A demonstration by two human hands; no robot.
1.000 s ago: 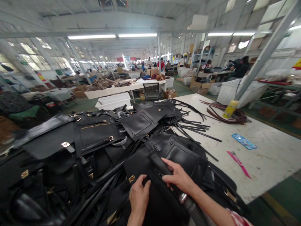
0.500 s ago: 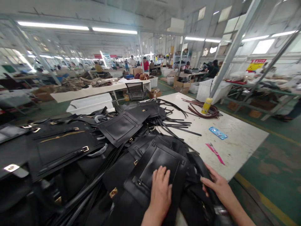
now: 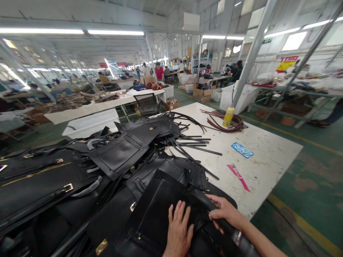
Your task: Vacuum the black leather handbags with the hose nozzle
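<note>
Spread fingers of my left hand (image 3: 179, 228) lie flat on a black leather panel (image 3: 154, 205) at the front of the pile. To its right, my right hand (image 3: 223, 214) is closed around a thick black strap or rolled edge (image 3: 201, 200); its lower part shows a shiny band near my wrist. Black bag pieces with gold buckles (image 3: 66, 187) fill the left side. Another black panel with a stitched pocket (image 3: 118, 153) rests higher on the pile. Thin black straps (image 3: 198, 144) fan out over the white table (image 3: 273, 150).
On the table are a yellow bottle (image 3: 228, 117), coiled brown straps (image 3: 237, 125), a blue card (image 3: 242, 150) and a pink strip with a small tool (image 3: 238, 177). Beyond stand a chair (image 3: 148, 104), a white bin (image 3: 91, 123) and several people.
The view has shifted, and things appear further left. The panel under my left hand now shows a plainer surface, and my right hand, with the black strap, is closer to my left hand.
</note>
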